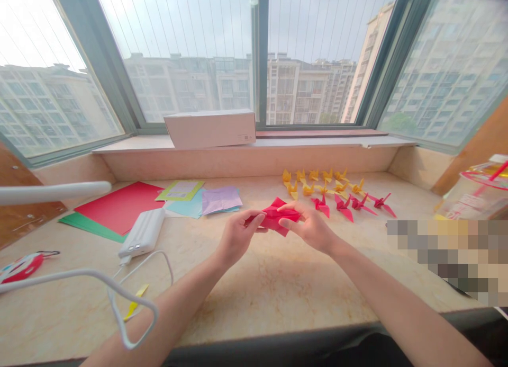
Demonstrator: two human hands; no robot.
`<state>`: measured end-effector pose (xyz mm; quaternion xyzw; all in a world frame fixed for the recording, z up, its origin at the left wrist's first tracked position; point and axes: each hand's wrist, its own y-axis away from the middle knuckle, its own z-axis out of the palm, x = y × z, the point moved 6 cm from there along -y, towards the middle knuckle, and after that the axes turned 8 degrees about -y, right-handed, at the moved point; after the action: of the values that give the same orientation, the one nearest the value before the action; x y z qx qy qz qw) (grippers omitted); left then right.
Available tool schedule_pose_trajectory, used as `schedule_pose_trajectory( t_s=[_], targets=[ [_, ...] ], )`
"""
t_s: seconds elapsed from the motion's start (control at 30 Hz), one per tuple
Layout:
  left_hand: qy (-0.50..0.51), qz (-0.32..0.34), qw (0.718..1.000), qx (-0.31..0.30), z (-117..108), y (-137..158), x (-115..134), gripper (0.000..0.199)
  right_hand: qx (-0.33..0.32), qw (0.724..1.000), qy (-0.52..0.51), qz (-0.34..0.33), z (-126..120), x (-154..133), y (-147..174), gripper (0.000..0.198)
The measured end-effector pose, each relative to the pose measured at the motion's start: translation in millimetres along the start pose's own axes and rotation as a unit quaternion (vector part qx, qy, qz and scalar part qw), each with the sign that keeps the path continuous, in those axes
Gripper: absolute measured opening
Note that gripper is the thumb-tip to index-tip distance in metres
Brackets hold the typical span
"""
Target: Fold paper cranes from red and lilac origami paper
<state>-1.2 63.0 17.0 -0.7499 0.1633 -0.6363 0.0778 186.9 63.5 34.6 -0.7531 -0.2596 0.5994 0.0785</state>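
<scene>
A partly folded red origami paper (277,214) is held just above the counter between both hands. My left hand (243,232) pinches its left corner with thumb and fingers. On the opposite side, my right hand (307,224) grips the paper, its thumb below and fingers over the top. Just right of my right hand, several red paper cranes (344,206) sit in a row. Behind them stand several yellow paper cranes (324,188) in two rows.
At left lie red paper sheets (123,205), green sheets (99,228), a purple sheet (222,200) and a white power bank (143,232) with a cable (115,298). A white box (212,130) rests on the sill. A plastic cup (476,195) stands at far right.
</scene>
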Motion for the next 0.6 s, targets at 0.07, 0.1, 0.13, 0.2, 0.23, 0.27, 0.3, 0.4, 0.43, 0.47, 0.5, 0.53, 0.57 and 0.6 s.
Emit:
schedule_pose_trajectory(
  t_s=[0.07,0.1,0.13,0.2,0.23,0.27,0.3,0.4,0.43,0.47,0.5,0.53,0.57,0.6],
  targets=[
    [0.009,-0.005,1.000,-0.003,1.0,0.2,1.2,0.029,0.024,0.999,-0.021,0.024,-2.0,5.7,-1.4,0.032],
    [0.014,-0.008,1.000,-0.004,1.5,0.5,2.0,0.029,0.032,0.998,-0.039,0.036,-2.5,8.6,-2.0,0.031],
    [0.018,-0.012,1.000,-0.005,2.0,0.8,2.8,0.029,0.036,0.997,-0.058,0.047,-2.7,11.0,-2.7,0.030],
    [0.027,-0.019,0.999,-0.010,3.0,1.5,4.6,0.031,0.043,0.994,-0.087,0.059,-3.2,13.8,-3.7,0.030],
    [0.032,-0.022,0.999,-0.012,3.5,1.8,5.4,0.032,0.046,0.992,-0.096,0.063,-3.6,14.5,-4.1,0.030],
    [0.036,-0.024,0.999,-0.015,3.9,1.9,6.0,0.033,0.049,0.991,-0.102,0.067,-3.9,15.1,-4.4,0.031],
    [0.040,-0.027,0.999,-0.018,4.2,2.0,6.2,0.035,0.051,0.991,-0.106,0.069,-4.2,15.6,-4.7,0.031],
    [0.041,-0.040,0.998,-0.019,4.2,1.9,5.1,0.039,0.056,0.988,-0.125,0.067,-4.5,16.8,-5.6,0.031],
    [0.038,-0.045,0.998,-0.019,4.1,1.7,4.5,0.039,0.057,0.987,-0.135,0.064,-4.6,17.0,-5.9,0.030],
    [0.034,-0.049,0.998,-0.021,4.2,1.6,4.1,0.039,0.060,0.986,-0.147,0.061,-5.0,16.9,-6.2,0.030],
    [0.031,-0.053,0.998,-0.024,4.3,1.6,3.9,0.039,0.061,0.984,-0.157,0.057,-5.5,16.4,-6.5,0.030],
    [0.030,-0.055,0.998,-0.030,4.8,1.6,4.2,0.039,0.063,0.982,-0.167,0.054,-6.1,15.8,-6.7,0.032],
    [0.030,-0.055,0.997,-0.037,5.5,1.7,4.8,0.040,0.066,0.981,-0.174,0.055,-7.1,15.2,-6.9,0.037],
    [0.032,-0.054,0.997,-0.045,6.2,1.9,5.6,0.040,0.070,0.980,-0.176,0.059,-8.5,14.9,-6.9,0.044]
  ],
)
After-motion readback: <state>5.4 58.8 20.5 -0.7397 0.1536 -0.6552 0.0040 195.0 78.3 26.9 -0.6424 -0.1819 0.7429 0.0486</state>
